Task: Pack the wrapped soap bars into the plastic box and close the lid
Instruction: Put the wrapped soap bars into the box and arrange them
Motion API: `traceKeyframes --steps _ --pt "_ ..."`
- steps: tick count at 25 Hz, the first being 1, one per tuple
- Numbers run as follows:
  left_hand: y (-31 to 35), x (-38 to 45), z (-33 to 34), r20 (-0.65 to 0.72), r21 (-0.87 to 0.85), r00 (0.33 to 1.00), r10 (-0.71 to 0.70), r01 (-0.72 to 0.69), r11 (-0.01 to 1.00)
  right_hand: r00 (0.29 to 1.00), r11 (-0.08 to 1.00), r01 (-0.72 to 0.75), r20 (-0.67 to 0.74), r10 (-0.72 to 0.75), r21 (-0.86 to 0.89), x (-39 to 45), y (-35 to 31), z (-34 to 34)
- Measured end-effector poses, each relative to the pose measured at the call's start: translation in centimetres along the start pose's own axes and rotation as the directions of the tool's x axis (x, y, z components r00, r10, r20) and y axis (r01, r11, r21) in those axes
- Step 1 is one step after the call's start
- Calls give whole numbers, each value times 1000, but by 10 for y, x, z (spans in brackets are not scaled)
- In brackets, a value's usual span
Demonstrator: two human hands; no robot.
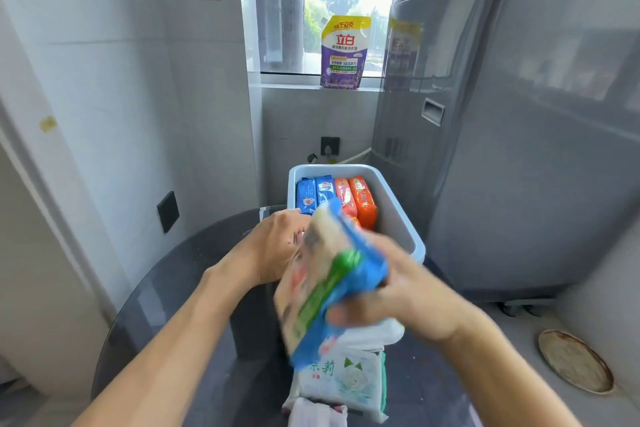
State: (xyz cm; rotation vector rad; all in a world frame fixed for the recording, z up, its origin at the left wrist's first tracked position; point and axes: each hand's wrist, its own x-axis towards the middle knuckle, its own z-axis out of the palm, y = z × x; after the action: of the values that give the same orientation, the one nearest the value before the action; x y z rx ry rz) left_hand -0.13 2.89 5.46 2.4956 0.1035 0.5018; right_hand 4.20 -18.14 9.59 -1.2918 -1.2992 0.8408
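Partly:
- four soap bars [336,196] are standing in the box [394,215]
- right hand [398,291] is gripping a blurred stack of bars [329,284]
- left hand [277,246]: grip unclear
- white packs [341,380] are waiting; no lid showing

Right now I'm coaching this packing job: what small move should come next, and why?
Probably lower the blurred stack of wrapped bars, gripped by the right hand, into the box's bare right side; blue and orange bars already fill the left.

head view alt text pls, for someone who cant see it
Both hands, left hand and right hand, hold a blurred stack of wrapped soap bars before an open plastic box already holding blue and orange bars, on a dark round table.
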Motion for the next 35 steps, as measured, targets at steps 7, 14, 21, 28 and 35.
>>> traceKeyframes --steps 7,14,21,28,35 --pt "-3 -2 4 60 1 998 -20 20 1000 662 955 -175 -688 295 241 15 -4 -82" --pt "-5 1 7 41 34 999 -3 2 999 622 358 -736 -783 19 -575 54 17 -81" --pt "-7 3 7 50 43 999 17 -20 999 680 139 -727 -733 10 -673 63 41 -84" --pt "-3 3 9 49 29 999 17 -18 999 706 175 -707 -698 120 -685 58 60 -108" --pt "-1 2 10 74 20 993 -97 96 995 606 459 -733 -788 107 -502 50 63 -105"
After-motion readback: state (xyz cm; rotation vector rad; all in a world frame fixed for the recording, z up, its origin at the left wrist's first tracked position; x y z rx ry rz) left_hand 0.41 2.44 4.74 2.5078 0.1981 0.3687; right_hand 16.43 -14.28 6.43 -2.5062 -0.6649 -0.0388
